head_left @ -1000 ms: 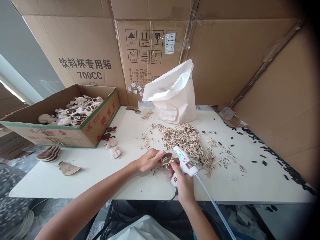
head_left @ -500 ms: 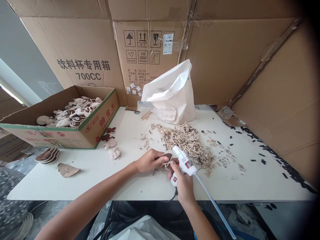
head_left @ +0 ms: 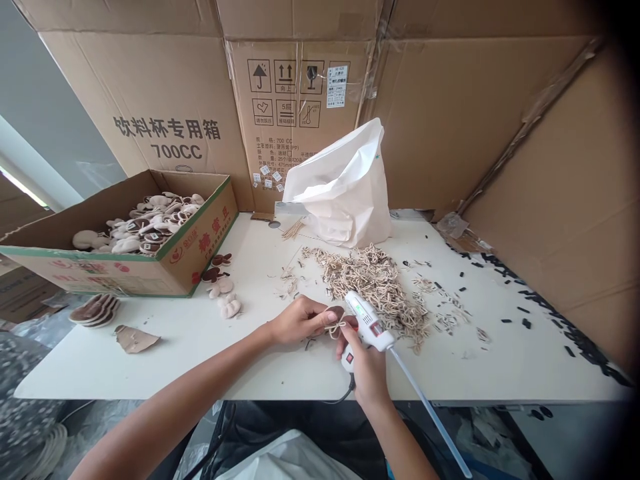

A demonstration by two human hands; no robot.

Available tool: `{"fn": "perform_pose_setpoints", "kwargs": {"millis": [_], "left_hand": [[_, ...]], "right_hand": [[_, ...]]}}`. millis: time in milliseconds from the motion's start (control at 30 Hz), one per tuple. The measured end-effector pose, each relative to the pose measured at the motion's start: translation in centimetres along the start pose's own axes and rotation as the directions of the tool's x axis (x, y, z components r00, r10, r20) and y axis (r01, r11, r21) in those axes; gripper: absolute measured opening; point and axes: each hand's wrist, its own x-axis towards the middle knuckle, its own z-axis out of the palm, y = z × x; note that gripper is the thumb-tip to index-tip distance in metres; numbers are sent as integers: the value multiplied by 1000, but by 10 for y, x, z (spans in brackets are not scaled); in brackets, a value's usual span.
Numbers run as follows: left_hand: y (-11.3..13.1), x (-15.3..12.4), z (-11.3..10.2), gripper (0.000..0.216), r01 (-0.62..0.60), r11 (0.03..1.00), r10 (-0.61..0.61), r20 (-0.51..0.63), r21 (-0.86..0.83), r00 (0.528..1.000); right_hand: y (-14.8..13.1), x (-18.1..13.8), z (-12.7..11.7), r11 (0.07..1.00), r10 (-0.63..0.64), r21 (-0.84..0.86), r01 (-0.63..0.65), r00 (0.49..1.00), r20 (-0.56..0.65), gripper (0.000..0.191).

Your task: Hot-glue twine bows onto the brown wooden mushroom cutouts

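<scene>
My left hand (head_left: pixel 299 321) is closed on a small brown plush piece (head_left: pixel 336 312), its thumb pressed on top. A thin cream cord bow (head_left: pixel 334 327) lies against that piece, between my two hands. My right hand (head_left: pixel 369 373) wraps round a white glue gun (head_left: pixel 366 315), and its thumb and fingertips reach to the bow and the piece. From the back of the gun a long clear glue stick (head_left: pixel 430 410) sticks out down to the right. The gun's nozzle and part of the brown piece are hidden. Just beyond the gun lies a heap of cream cord pieces (head_left: pixel 373 280).
At the left stands an open carton (head_left: pixel 125 270) full of plush pieces. Several plush pieces (head_left: pixel 230 306) lie beside it, with stacked brown pieces (head_left: pixel 95 311) and a cardboard scrap (head_left: pixel 135 339) nearer. A white bag (head_left: pixel 345 200) stands behind the heap; black bits (head_left: pixel 527 323) line the right side.
Both hands stay almost in place, with the brown plush piece and glue gun still held. Only a very slight shift at the fingers and bow shows.
</scene>
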Motion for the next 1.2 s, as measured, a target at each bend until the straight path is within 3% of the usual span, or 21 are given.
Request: {"fn": "perform_pose_setpoints", "kwargs": {"millis": [167,467,633,833,967,1200], "left_hand": [[-4,-3,-1,78,64,997,-67,-53,-50,996],[4,-2,-5,52,16,998,-16,8,-53,1000],[-6,1,-3,27,15,989,-41,-174,-150,984],[-15,8,-3,28,94,965,-187,-392,-245,901],[-15,8,-6,31,105,961,-209,-425,-255,881],[-13,7,-5,33,129,959,-218,-371,-252,903]], "right_hand": [[2,0,0,1000,-9,20,8,1000,12,34],[1,0,1,1000,-1,24,1,1000,-4,34],[1,1,0,999,5,47,-5,1000,9,34],[-1,0,0,999,-10,49,8,999,40,32],[-3,0,1,999,-23,49,21,999,42,31],[-1,1,1,999,-16,44,15,999,32,33]]}}
